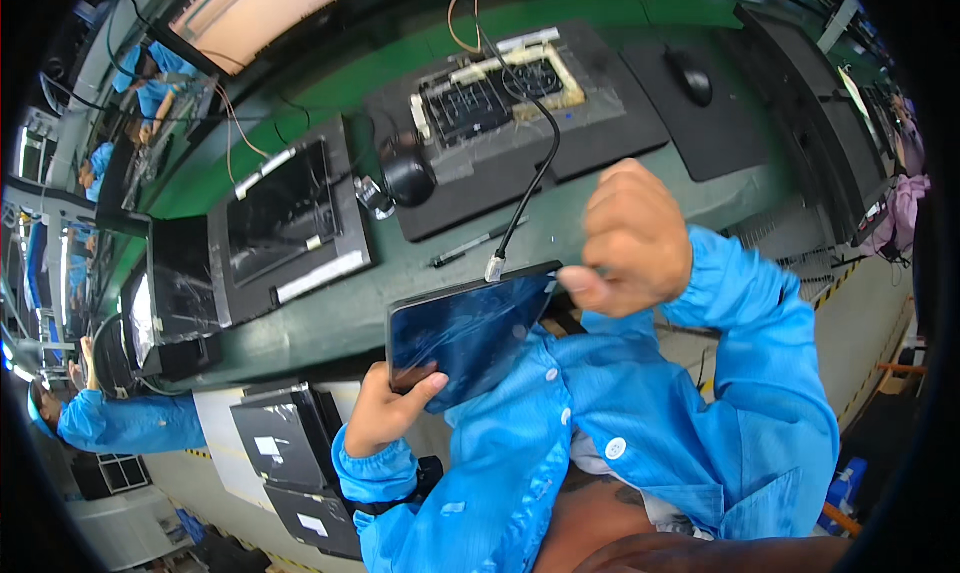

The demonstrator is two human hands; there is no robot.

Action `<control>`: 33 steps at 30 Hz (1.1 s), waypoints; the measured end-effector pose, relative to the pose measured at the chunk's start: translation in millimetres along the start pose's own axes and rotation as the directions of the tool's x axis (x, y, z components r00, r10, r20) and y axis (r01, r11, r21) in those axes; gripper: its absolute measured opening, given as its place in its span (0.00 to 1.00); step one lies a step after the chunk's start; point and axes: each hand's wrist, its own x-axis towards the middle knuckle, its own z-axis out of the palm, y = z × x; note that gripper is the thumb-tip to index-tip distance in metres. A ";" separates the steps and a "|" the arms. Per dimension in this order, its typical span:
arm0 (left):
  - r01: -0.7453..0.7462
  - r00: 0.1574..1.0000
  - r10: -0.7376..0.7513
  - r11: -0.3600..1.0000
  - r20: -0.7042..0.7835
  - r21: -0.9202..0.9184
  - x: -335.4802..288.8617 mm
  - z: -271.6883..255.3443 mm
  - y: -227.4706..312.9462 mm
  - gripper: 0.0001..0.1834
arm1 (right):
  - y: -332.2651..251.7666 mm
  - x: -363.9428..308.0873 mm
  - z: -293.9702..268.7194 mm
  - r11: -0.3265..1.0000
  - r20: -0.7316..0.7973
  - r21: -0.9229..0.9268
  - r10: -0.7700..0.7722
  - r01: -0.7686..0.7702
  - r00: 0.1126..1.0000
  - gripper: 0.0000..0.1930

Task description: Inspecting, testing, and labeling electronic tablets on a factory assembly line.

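A dark tablet (470,333) with a glossy, film-like screen is tilted in front of my chest, at the near edge of the bench. My left hand (392,405) grips its lower left corner, thumb over the screen. A black cable (541,173) runs down from the bench to a light plug (494,269) at the tablet's top edge. Beside the tablet's upper right corner is my right hand (636,241), fingers curled, thumb pointing at that corner. A small pale tab (551,286) shows by the thumb tip. What the curled fingers hold, if anything, is hidden.
A pen (478,243) lies on the green bench (300,328). Behind are a dark pad with a taped fixture (490,98), a black round object (407,170), a mouse (690,76) and another tablet (283,213). Black cases (285,443) stand lower left. Co-workers (130,423) are at left.
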 end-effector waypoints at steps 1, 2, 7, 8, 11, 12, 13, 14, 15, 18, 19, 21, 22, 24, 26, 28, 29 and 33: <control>-0.075 0.997 0.075 0.997 0.002 -0.025 6.2 -4.6 13.3 0.22 | 1.7 -4.8 -5.9 0.984 -0.184 0.032 0.176 -0.173 0.967 0.14; -0.008 0.998 0.009 1.000 0.065 -0.006 14.4 -8.8 27.2 0.22 | 2.9 -10.4 -7.7 0.965 -0.150 0.010 0.261 -0.263 0.954 0.13; -0.289 0.937 0.285 0.957 0.201 -0.009 95.3 -4.5 94.7 0.20 | 41.8 -45.4 -26.4 0.183 0.504 0.496 0.735 -0.849 0.453 0.17; -0.408 0.913 0.408 0.913 -0.015 -0.004 120.8 0.1 104.9 0.22 | 57.4 -50.6 -32.4 0.096 0.470 0.580 0.771 -0.809 0.429 0.17; -0.554 0.718 0.626 0.778 -0.304 0.296 182.9 -11.2 131.5 0.35 | 99.4 -65.9 -40.9 -0.091 0.276 0.838 0.921 -0.538 0.274 0.16; -0.519 0.683 0.691 0.687 -0.237 0.508 192.9 -12.1 131.0 0.40 | 110.2 -70.6 -44.8 -0.095 0.253 0.822 0.944 -0.561 0.210 0.18; -0.442 0.681 0.715 0.575 -0.159 0.688 202.6 -13.1 130.4 0.46 | 120.4 -72.9 -44.3 -0.097 0.253 0.819 0.946 -0.565 0.205 0.18; -0.462 0.762 0.638 0.655 -0.110 0.597 211.0 -10.2 127.3 0.56 | 128.7 -73.9 -41.4 -0.096 0.252 0.823 0.945 -0.560 0.210 0.18; -0.432 0.778 0.628 0.547 -0.011 0.717 220.3 -8.1 126.3 0.65 | 136.0 -72.6 -36.3 -0.097 0.227 0.822 0.960 -0.561 0.166 0.18; -0.355 0.810 0.583 0.403 0.062 0.844 232.4 2.7 115.7 0.73 | 150.0 -62.2 -19.8 -0.143 0.285 0.831 0.939 -0.538 0.190 0.18; -0.347 0.829 0.554 0.399 0.078 0.849 234.3 5.0 113.0 0.74 | 153.3 -57.4 -17.6 -0.222 0.321 0.803 0.943 -0.554 0.088 0.18; -0.348 0.818 0.569 0.379 0.080 0.857 236.0 5.9 109.4 0.73 | 158.1 -48.9 -23.1 -0.191 0.311 0.817 0.941 -0.545 0.137 0.21; -0.348 0.810 0.576 0.328 0.106 0.878 235.9 6.6 107.4 0.71 | 161.7 -44.9 -30.9 -0.208 0.421 0.611 0.903 -0.764 0.091 0.23; -0.360 0.801 0.580 0.273 0.146 0.892 235.4 6.4 104.9 0.70 | 162.5 -42.3 -46.5 -0.014 0.285 0.118 0.958 -0.993 0.021 0.32; -0.361 0.771 0.621 0.247 0.139 0.899 234.9 6.0 103.5 0.64 | 159.5 -43.9 -59.3 0.349 0.219 -0.191 0.926 -0.918 0.306 0.37; -0.377 0.746 0.651 0.236 0.142 0.896 234.4 6.7 102.6 0.57 | 155.1 -47.4 -63.8 0.582 0.315 -0.358 0.812 -0.730 0.492 0.39; -0.368 0.737 0.664 0.238 0.126 0.899 235.0 7.2 102.7 0.57 | 151.9 -50.1 -62.5 0.632 0.405 -0.401 0.771 -0.663 0.491 0.39; -0.363 0.749 0.653 0.263 0.113 0.894 235.7 8.0 101.3 0.53 | 149.2 -57.0 -53.2 0.657 0.384 -0.404 0.753 -0.636 0.534 0.33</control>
